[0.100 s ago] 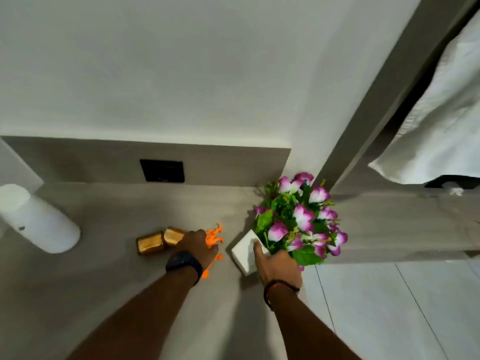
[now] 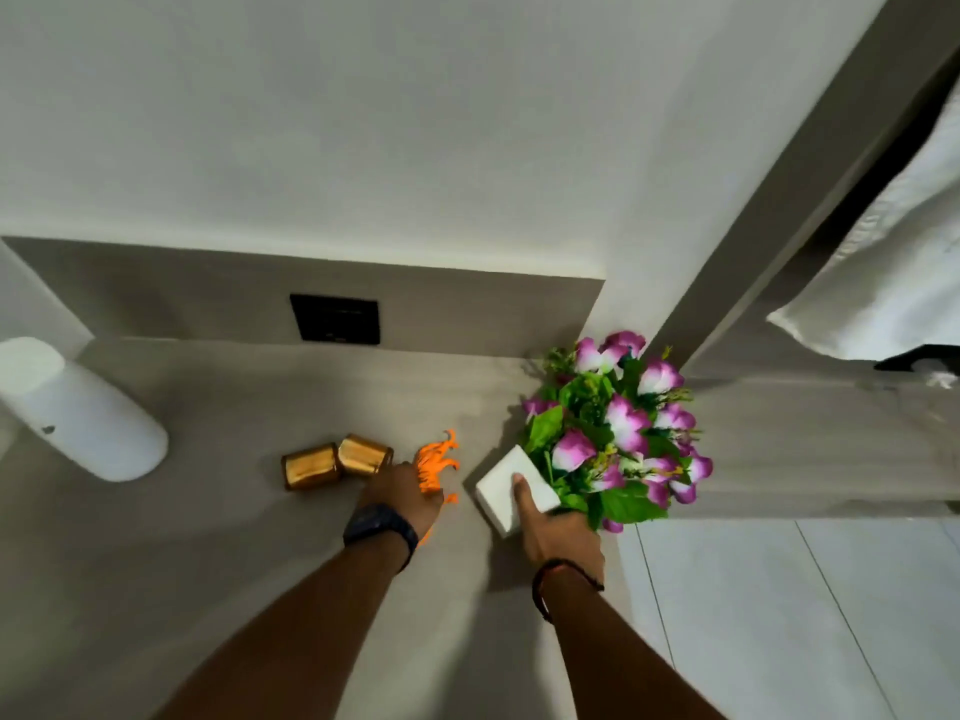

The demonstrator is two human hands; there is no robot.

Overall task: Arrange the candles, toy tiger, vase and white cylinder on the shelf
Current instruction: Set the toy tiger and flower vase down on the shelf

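Left hand [image 2: 402,498] grips orange toy tiger [image 2: 435,459] mid shelf [image 2: 208,537]. Two gold candles [image 2: 337,462] touching each other, just left of tiger. Right hand [image 2: 558,532] holds white vase [image 2: 501,491] at shelf's right edge, thumb on front face, flowers [image 2: 618,428] hiding fingers. White cylinder [image 2: 83,415] at left edge. Black wall plate [image 2: 335,319] behind.
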